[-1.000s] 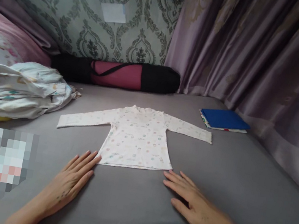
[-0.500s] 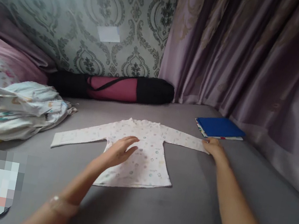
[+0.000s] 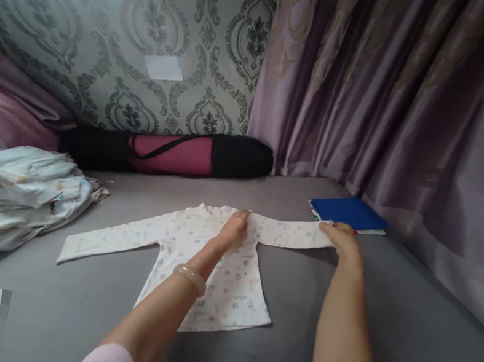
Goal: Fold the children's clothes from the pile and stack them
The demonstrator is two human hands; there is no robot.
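A small white long-sleeved shirt (image 3: 227, 291) with a fine print lies flat on the grey sheet, its collar away from me and both sleeves spread. At the shoulder beside the collar is my left hand (image 3: 234, 231), its fingers drawn together on the fabric; the fingertips are partly hidden. A bracelet (image 3: 190, 279) circles that wrist. Out at the end of the right-hand sleeve, my right hand (image 3: 341, 237) grips the cuff, with the fingers closed around its edge.
A blue folded item (image 3: 349, 212) lies on a patterned one beyond my right hand. Crumpled pale cloth (image 3: 23, 199) is heaped at the left. Along the patterned wall (image 3: 157, 22) rests a long black and dark pink bag (image 3: 172, 153). Purple curtains (image 3: 315, 82) hang at the right.
My left hand has moved forward and right, from above the shirt's middle down to its shoulder by the collar. My right hand stays at the cuff. The view has shifted slightly.
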